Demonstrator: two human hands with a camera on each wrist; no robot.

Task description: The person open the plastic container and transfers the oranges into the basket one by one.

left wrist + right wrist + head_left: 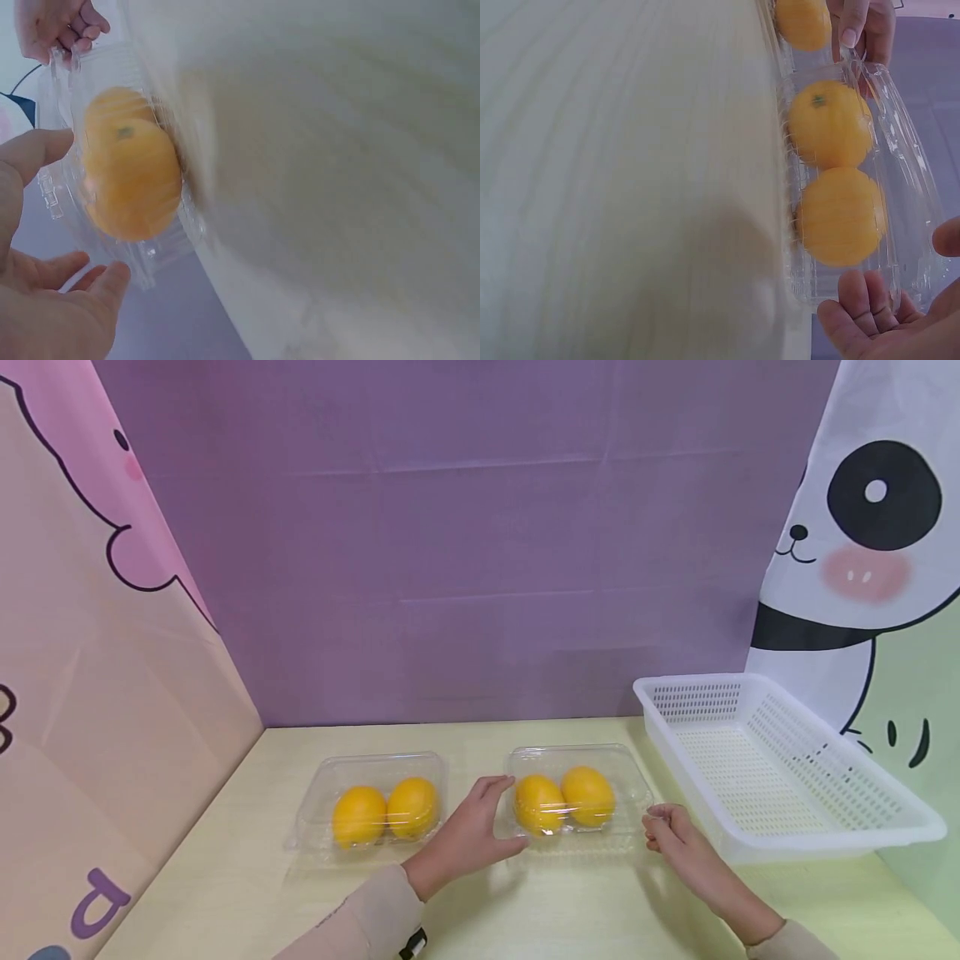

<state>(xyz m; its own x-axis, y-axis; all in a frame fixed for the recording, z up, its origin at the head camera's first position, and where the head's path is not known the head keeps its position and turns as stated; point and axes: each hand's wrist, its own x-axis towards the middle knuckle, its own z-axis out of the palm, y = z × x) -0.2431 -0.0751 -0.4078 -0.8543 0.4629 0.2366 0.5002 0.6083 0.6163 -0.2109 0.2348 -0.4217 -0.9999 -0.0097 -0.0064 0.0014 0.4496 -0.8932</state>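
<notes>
A clear plastic clamshell box point(626, 768) lies on the table between the hands, with two oranges point(588, 797) inside. At its left end is my left hand point(472, 835), thumb and fingers spread apart around the edge. The left wrist view shows these fingertips right at the plastic. My right hand point(678, 839) holds the box's right front corner with curled fingers. In the right wrist view its fingers point(855, 292) lie against the box's end, the thumb higher. A second clamshell box point(341, 768) holding two oranges point(359, 817) sits left of my left hand.
A white perforated plastic basket point(840, 841) stands on the right side of the table point(247, 827), just beyond my right hand. A purple cloth point(480, 568) hangs behind the table. Printed cartoon sheets point(885, 585) flank both sides.
</notes>
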